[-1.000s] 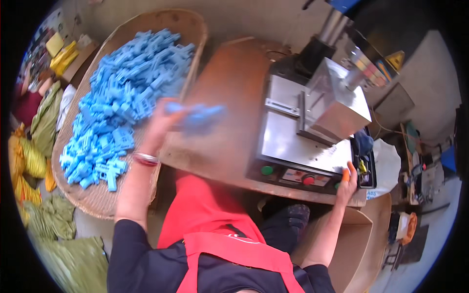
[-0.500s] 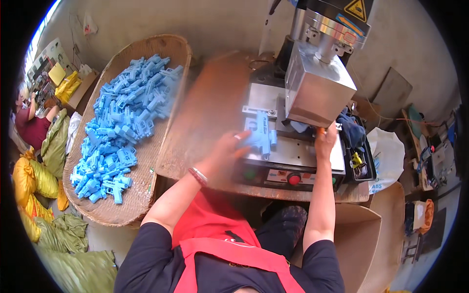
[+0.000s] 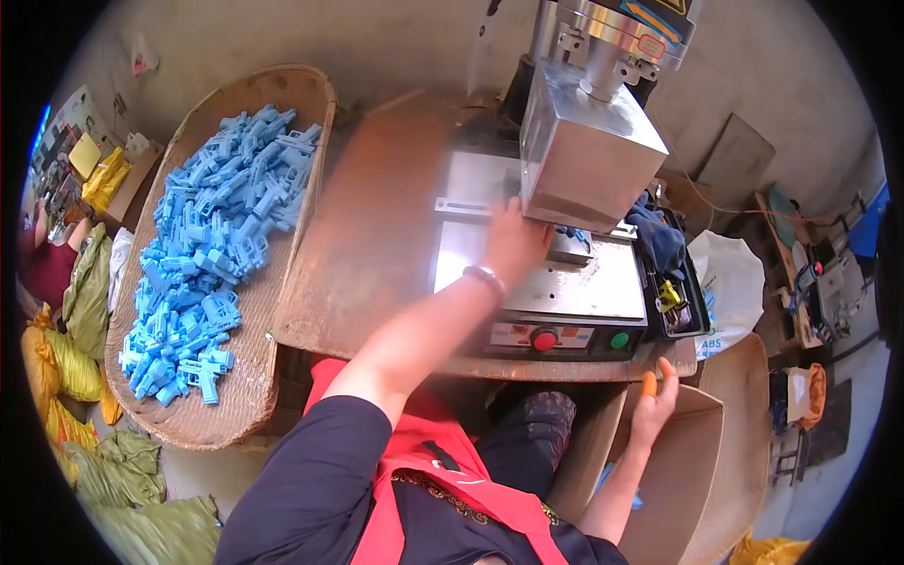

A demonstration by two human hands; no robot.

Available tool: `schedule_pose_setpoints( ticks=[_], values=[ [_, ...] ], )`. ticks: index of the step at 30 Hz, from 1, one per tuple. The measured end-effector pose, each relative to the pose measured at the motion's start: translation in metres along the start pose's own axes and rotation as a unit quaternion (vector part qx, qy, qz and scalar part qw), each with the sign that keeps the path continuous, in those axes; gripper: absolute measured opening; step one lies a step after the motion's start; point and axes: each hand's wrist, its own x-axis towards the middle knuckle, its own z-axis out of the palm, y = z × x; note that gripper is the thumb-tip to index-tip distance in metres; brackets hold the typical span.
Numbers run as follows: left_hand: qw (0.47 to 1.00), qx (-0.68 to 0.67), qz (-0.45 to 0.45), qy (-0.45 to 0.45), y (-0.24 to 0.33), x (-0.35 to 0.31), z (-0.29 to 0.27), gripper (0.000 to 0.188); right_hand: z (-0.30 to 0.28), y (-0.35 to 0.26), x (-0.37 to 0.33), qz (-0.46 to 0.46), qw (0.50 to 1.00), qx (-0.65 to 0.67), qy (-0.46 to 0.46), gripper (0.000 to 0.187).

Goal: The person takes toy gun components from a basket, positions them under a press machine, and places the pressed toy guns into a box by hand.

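My left hand [image 3: 516, 243] reaches across the machine's flat metal plate [image 3: 490, 282], fingers closed on a blue toy gun [image 3: 573, 233] at the small metal fixture [image 3: 571, 250]. Most of that toy and the fingertips are hidden by the hand and the shiny metal press block [image 3: 595, 141] just above. Over the cardboard box [image 3: 692, 443], at the table's front right edge, my right hand [image 3: 652, 407] is open and holds nothing. Orange covers show on its fingers. Down in the box, a bit of blue [image 3: 636, 497] is partly visible.
A long woven basket [image 3: 268, 377] heaped with blue toy guns [image 3: 221, 235] stands left of the wooden table [image 3: 353, 254]. Red and green buttons [image 3: 544, 340] sit on the machine's front. A black tray [image 3: 695, 325] of tools lies right. Another person [image 3: 52, 268] is at far left.
My left hand has carried the blue toy gun from the plate's left side to the fixture under the block. My right hand has moved from beneath the block down to the box.
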Motion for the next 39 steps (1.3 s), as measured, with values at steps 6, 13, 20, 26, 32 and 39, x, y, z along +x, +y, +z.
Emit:
schedule_pose_setpoints(
  ticks=[6,13,20,26,32,39],
  values=[
    [0.977,-0.026,0.025,-0.212,-0.022,-0.052,-0.084,0.080,0.061,0.056,0.028,0.083,0.989,0.077,-0.098,0.051],
    [0.961,-0.102,0.075,-0.245,-0.063,-0.121,-0.132,0.069,0.069,0.118,0.055,0.125,0.983,0.049,-0.129,0.078],
    [0.918,0.177,-0.324,-0.146,-0.291,-0.233,-0.249,0.020,0.057,0.122,0.055,0.194,0.961,0.160,-0.119,0.078],
    [0.742,0.338,-0.498,-0.295,-0.439,-0.397,-0.305,0.034,0.052,0.075,0.053,0.236,0.946,0.187,-0.122,0.071],
    [0.879,0.405,-0.225,-0.112,-0.378,-0.296,-0.324,0.037,0.073,0.029,0.041,0.024,0.996,0.076,-0.026,0.050],
    [0.975,-0.092,-0.087,-0.181,-0.119,-0.019,-0.189,0.039,0.114,-0.062,0.092,-0.135,0.985,0.015,-0.103,0.036]
  ],
)
